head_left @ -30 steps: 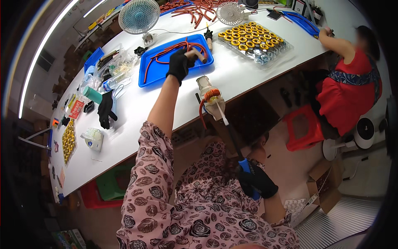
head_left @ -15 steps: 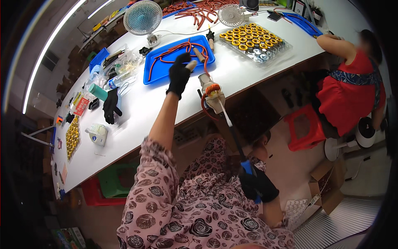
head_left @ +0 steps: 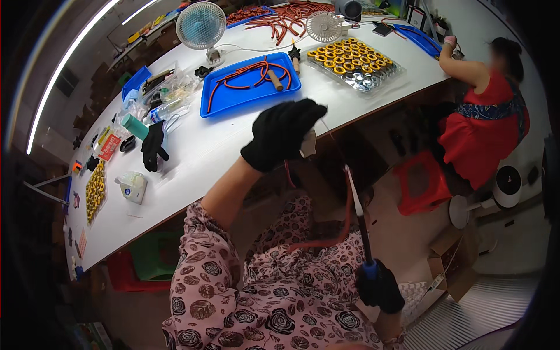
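While partly masking the front edge of the table (head_left: 195, 154) with the left hand (head_left: 284, 134), leaves open floor (head_left: 383, 201) between tool (head_left: 363, 233) and red stool (head_left: 424, 182). Closes the right hand (head_left: 379, 286) round the tool's lower end, with its tip below and right of the left. Curls the left over the white holder (head_left: 310, 146); cannot tell whether gripped.

The person wears a loose pale-pink garment (head_left: 280, 318) printed all over with dark roses and small leaf shapes. Its wide left sleeve (head_left: 204, 256) gathers near the elbow. Plain black gloves (head_left: 265, 146) cover the left hand (head_left: 283, 134) and right hand (head_left: 380, 287), ending around the wrists.
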Demonstrator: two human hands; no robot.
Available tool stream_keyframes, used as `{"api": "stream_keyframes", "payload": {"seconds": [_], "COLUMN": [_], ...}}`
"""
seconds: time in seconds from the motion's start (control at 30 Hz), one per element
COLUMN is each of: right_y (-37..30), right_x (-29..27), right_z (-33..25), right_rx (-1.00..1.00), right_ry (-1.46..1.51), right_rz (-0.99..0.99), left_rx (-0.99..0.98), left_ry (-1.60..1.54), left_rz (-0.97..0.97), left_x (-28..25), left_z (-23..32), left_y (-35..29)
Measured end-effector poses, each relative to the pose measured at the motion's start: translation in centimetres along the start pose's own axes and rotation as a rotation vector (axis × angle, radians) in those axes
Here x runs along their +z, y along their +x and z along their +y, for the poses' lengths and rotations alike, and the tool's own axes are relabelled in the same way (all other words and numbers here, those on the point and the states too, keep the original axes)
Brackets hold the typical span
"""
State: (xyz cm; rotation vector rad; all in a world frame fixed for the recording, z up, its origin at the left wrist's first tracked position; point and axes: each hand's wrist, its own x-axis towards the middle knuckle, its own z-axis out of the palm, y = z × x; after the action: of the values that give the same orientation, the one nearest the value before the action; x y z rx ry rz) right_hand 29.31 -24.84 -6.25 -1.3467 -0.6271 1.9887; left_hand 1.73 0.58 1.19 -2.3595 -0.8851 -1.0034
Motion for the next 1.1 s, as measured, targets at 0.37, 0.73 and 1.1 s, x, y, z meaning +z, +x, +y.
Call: {"api": "stream_keyframes", "payload": {"seconds": [0.37,0.73,1.1], "right_y": [7.5,11.0,3.2], "right_x": [4.8,5.5,-1.7], "right_z": [-5.6,-6.4,1.2], "right_rx": [-0.089,-0.195,0.261], "right_ry": [-0.394,-0.141,0.358], "right_rz": [0.013,-0.187,-0.539], "left_rx": [-1.107,-1.371,-0.806], "left_ry": [-1.223,-1.521,-1.304], "left_rz": [0.304,0.126,-0.299], "left_x": [8.7,14.5,-2.2], "left_z": [-15.0,-13.4,-7.4], "left_y": [0.2,-4.4,-0.6]}}
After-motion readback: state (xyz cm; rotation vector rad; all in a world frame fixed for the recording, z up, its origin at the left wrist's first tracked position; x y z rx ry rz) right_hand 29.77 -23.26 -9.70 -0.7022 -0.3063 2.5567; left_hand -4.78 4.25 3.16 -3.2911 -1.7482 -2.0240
